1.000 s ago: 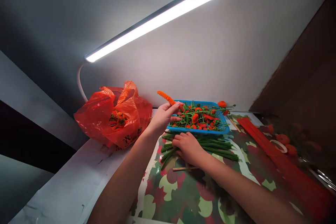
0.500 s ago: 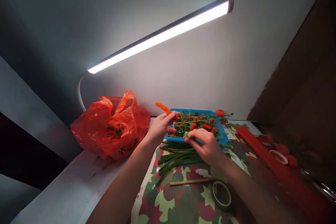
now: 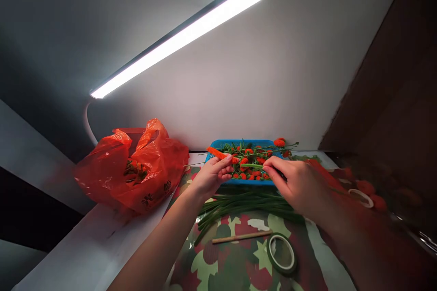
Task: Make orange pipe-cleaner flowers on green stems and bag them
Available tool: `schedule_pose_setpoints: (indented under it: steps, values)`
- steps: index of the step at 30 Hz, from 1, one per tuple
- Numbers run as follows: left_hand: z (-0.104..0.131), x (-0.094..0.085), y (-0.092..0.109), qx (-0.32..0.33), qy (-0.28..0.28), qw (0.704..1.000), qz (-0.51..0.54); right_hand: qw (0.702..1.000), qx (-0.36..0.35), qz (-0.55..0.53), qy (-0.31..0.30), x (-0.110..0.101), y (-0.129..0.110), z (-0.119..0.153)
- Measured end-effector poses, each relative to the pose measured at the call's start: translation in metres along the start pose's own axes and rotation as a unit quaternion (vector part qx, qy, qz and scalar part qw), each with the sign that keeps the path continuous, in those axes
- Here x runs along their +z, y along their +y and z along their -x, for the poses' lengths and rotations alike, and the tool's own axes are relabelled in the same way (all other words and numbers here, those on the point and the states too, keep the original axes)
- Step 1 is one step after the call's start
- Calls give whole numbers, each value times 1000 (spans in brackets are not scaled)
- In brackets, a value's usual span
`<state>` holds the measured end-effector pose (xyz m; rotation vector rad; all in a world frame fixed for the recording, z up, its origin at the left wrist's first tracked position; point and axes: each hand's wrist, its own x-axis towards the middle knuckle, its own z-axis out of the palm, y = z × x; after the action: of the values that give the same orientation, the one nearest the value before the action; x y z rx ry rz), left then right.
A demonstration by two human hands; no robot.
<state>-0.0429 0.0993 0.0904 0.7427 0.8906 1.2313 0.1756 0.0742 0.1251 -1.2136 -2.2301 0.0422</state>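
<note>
From here I see the basket [image 3: 246,182] behind the bundle of stems [image 3: 239,207], flowers [image 3: 257,175] in it. The bag [image 3: 136,177] sits to its left; the stick [image 3: 242,236] and tape roll [image 3: 282,253] lie before the stems, on the mat [image 3: 246,277].

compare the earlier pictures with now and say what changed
The right hand has left the pile of green stems, rising and moving right, and now pinches a single green stem. Its move uncovered the tape roll. The left hand still holds the orange fuzzy strip. The blue basket and red bag stayed put.
</note>
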Motion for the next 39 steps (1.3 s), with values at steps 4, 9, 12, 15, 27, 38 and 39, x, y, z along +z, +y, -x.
schedule_pose_setpoints:
  steps: [4, 9, 12, 15, 27, 38, 39]
  values:
    - [1, 1, -3, 5, -12, 1000, 2, 999, 25, -27, 18, 12, -2, -2]
    - [3, 3, -6, 28, -23, 999, -13, 999, 36, -41, 6, 17, -9, -2]
    - [2, 4, -7, 55, -1, 998, -15, 997, 43, -66, 6, 18, -9, -2]
    - [0, 4, -6, 68, 38, 997, -10, 994, 54, -94, 25, 16, -7, -1]
    - [9, 14, -15, 94, 16, 994, -55, 988, 73, -133, 1, 27, -18, 0]
    - [-3, 8, -13, 135, 70, 988, -24, 949, 128, -275, -80, 24, -10, -4]
    - [-3, 8, -13, 136, 69, 988, -28, 950, 127, -273, -82, 23, -10, -4]
